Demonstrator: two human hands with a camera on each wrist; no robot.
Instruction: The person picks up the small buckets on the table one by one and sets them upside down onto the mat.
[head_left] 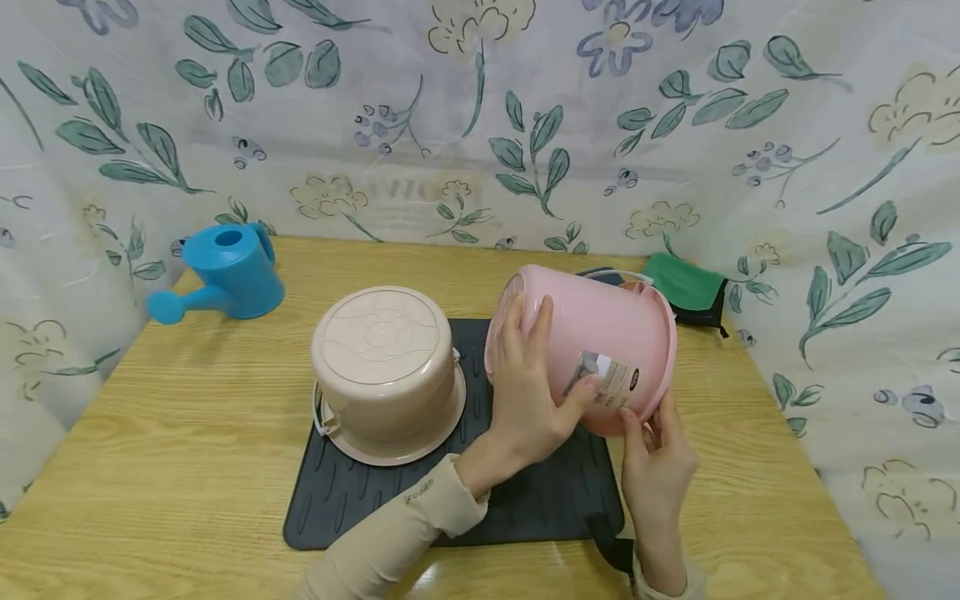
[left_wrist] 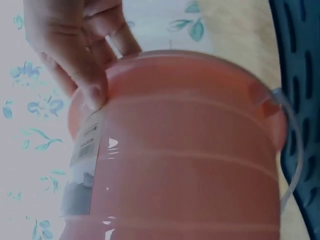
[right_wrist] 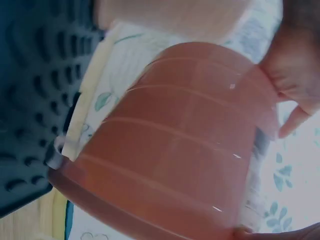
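A pink bucket (head_left: 592, 333) is held tilted on its side above the dark mat, its rim to the right and its base to the left. A printed label (head_left: 603, 379) is stuck on its side. My left hand (head_left: 528, 400) grips the base end, fingers spread over the base edge and thumb on the label. At the lower rim, my right hand (head_left: 658, 462) pinches the edge between thumb and fingers; the left wrist view shows this right hand (left_wrist: 80, 45) at the rim too. A white handle (left_wrist: 296, 150) hangs off the bucket's side. The bucket's inside is hidden.
A beige bucket (head_left: 382, 375) stands upside down on the dark ribbed mat (head_left: 330, 508), left of my hands. A blue watering can (head_left: 232, 271) is at the back left. Behind the pink bucket lies a green and black cloth item (head_left: 686, 287). A floral curtain (head_left: 420, 125) closes the back.
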